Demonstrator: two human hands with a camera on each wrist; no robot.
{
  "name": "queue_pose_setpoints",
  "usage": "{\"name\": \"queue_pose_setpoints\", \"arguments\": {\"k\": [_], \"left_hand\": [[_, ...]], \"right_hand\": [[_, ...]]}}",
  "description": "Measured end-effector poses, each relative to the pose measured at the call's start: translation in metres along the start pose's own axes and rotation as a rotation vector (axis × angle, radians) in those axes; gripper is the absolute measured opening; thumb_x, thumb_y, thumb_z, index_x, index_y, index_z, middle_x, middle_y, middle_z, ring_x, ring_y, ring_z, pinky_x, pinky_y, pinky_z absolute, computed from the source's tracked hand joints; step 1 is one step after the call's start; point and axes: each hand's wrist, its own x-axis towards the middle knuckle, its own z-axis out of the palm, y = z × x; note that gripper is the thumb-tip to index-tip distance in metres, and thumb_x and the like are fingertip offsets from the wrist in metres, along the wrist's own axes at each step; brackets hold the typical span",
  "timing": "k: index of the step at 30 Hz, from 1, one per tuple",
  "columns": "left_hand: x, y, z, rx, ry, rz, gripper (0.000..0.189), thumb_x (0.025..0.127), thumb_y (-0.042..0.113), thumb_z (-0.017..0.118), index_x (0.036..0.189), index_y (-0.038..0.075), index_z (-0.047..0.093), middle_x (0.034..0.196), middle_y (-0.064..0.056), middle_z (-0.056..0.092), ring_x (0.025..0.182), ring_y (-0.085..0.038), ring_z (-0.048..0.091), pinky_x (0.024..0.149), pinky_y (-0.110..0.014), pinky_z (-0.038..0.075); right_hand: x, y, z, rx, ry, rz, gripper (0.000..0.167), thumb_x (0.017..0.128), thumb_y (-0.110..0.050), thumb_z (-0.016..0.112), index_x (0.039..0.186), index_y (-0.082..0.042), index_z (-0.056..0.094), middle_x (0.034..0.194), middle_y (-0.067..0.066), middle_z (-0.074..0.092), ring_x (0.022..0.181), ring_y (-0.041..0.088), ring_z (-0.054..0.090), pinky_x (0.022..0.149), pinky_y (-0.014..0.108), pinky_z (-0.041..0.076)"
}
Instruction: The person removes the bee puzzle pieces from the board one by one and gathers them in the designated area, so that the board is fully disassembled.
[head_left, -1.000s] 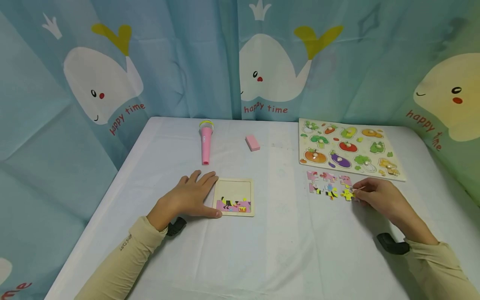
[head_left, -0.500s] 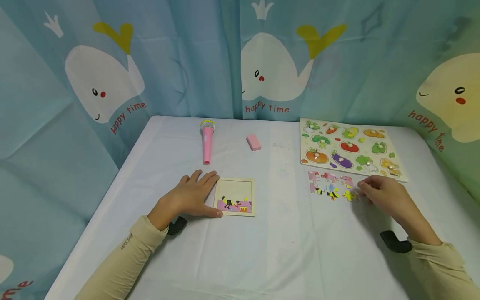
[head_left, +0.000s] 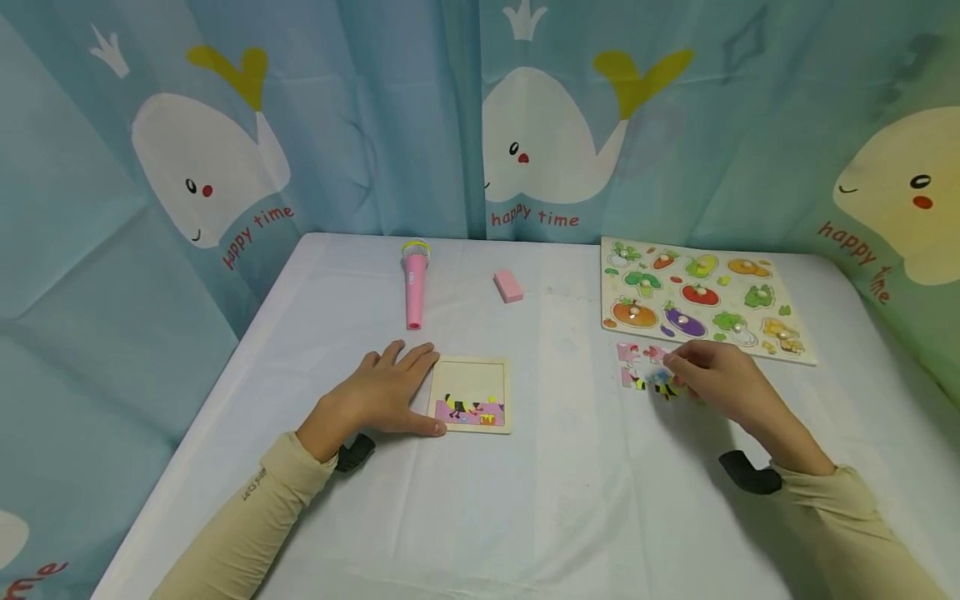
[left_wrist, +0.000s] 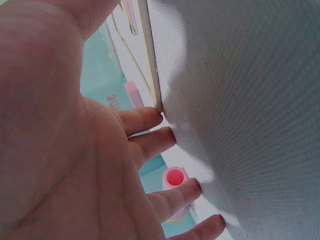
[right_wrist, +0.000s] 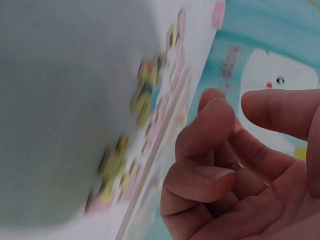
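Observation:
A small square wooden puzzle tray (head_left: 471,377) lies mid-table, its lower part filled with a pink strip showing a bee. Spread along its left side, my left hand (head_left: 375,398) steadies it, the thumb at the lower left corner and the index finger at the upper left one. In the left wrist view a fingertip meets the tray's edge (left_wrist: 152,60). To the right, my right hand (head_left: 722,377) hovers over loose pink and yellow jigsaw pieces (head_left: 627,352), covering some. The right wrist view shows its fingers loosely curled, with a gap between thumb and index finger and nothing held.
Behind the loose pieces lies a vegetable peg board (head_left: 666,289). A pink toy microphone (head_left: 414,290) and a pink eraser-like block (head_left: 508,287) sit towards the back. A blue whale-print curtain (head_left: 427,117) hangs behind the white-covered table.
My right hand first drew back slightly from the rightmost jigsaw piece, then moved left over the group of pieces. The left hand and the tray have stayed in place.

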Motion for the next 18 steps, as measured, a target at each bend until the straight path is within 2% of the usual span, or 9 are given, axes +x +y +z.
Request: {"name": "queue_pose_setpoints", "arguments": {"k": [7,18], "left_hand": [[0.001,0.000,0.000,0.009,0.001,-0.002,0.110,0.089,0.064,0.078,0.168,0.004,0.030,0.174,-0.012,0.026,0.158,-0.047,0.018,0.120,-0.068,0.022],[0.002,-0.002,0.002,0.025,0.006,0.000,0.111,0.089,0.065,0.078,0.168,0.004,0.030,0.174,-0.013,0.027,0.157,-0.048,0.020,0.120,-0.069,0.024]], "right_hand": [[0.007,-0.025,0.021,0.035,-0.033,-0.083,0.030,0.111,-0.025,0.061,0.114,0.002,0.072,0.084,0.005,0.067,0.075,0.020,0.057,0.059,0.031,0.045],[0.018,-0.067,0.053,0.096,-0.113,-0.205,0.019,0.106,-0.016,0.068,0.112,0.001,0.073,0.087,0.006,0.071,0.078,0.020,0.063,0.065,0.030,0.052]]}}
